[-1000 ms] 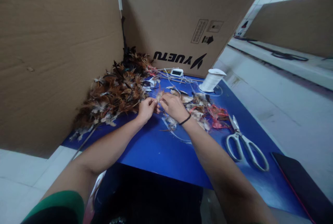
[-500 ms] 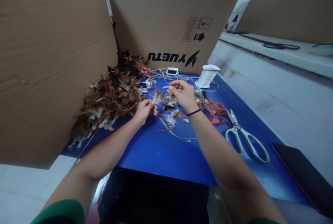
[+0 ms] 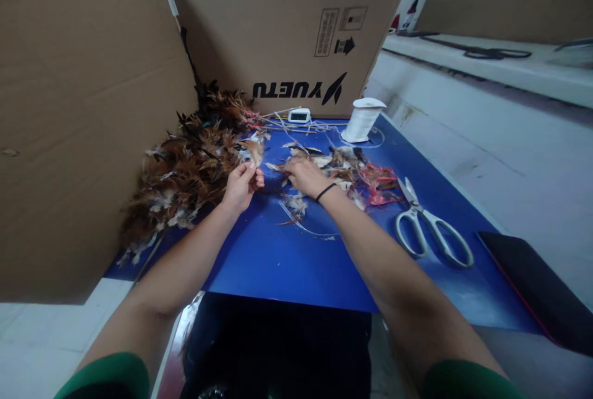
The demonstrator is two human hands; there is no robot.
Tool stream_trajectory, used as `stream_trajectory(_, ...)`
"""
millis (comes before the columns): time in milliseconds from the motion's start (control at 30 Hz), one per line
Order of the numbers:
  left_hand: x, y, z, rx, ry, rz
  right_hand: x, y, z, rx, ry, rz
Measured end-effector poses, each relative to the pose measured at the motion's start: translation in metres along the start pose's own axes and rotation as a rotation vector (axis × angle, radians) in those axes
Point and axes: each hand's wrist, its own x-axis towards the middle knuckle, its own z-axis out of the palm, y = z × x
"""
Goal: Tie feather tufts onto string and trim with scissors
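Observation:
My left hand (image 3: 241,186) pinches a pale brown feather (image 3: 254,152) upright between thumb and fingertips, above the blue tabletop (image 3: 278,269). Opposite it, my right hand (image 3: 306,175) reaches down among loose feathers (image 3: 345,158) in white, brown and black. Its fingers are drawn together around a small whitish feather (image 3: 273,167) whose end sticks out to the left; the fingertips are partly hidden. A few grey feathers (image 3: 296,206) lie just below that hand. Close to my left hand spreads a big heap of brown and black feathers (image 3: 185,170).
White-handled scissors (image 3: 419,217) lie at the right beside pink-red feather pieces (image 3: 377,183). A white spool (image 3: 362,122), a small digital timer (image 3: 299,115) and thin sticks (image 3: 291,129) are at the back. Cardboard (image 3: 222,28) walls the left and rear. A dark flat case (image 3: 532,288) lies at right.
My right hand has lowered from a raised pinch onto the loose feathers, moving a little left. My left hand has shifted left with its feather. The camera view has tilted slightly.

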Motion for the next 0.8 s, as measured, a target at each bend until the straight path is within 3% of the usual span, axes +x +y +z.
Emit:
stream_trajectory(167,-0.001,-0.001,0.001,-0.008,0.008,-0.009,-0.001,0.002,0.015,-0.103,-0.008,-0.019)
stream_trajectory(300,-0.002,0.0,0.0,-0.007,-0.005,-0.005,0.002,0.009,0.021,0.012,0.093,0.007)
stream_trajectory(467,-0.002,0.0,0.001,0.003,0.001,-0.006,0.007,0.018,0.015,0.552,0.243,0.193)
stream_trajectory(633,-0.003,-0.001,0.001,0.012,0.002,-0.021,0.005,0.015,0.001,1.214,0.293,0.463)
stream_trajectory(800,-0.004,-0.001,0.002,0.036,0.008,-0.034,0.003,0.012,-0.008,1.482,0.313,0.501)
